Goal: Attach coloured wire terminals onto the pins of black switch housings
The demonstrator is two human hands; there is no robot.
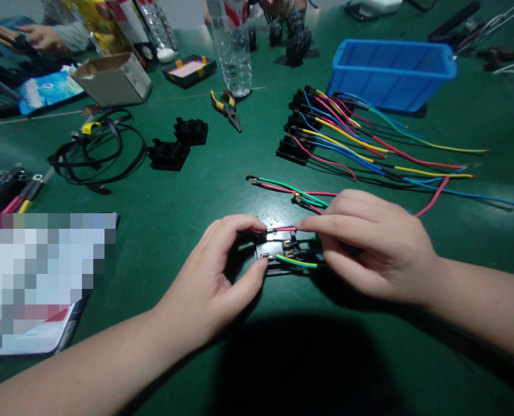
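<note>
A small black socket block (278, 252) with brass terminals lies on the green mat between my hands. My left hand (215, 271) grips its left end, thumb below and forefinger above. My right hand (369, 245) pinches a red wire (285, 229) at the block's top terminal. A green-yellow wire (300, 263) runs out of the block's lower side under my right fingers. Loose green and red wires (283, 188) lie just behind the block.
Finished black blocks with red, blue and yellow wires (347, 144) fan out at the right, before a blue bin (391, 72). Pliers (227, 108), a water bottle (233, 52), two bare black blocks (176, 144), a coiled black cable (98, 150) and a cardboard box (113, 78) lie behind. Another person's hands (31, 37) work far left.
</note>
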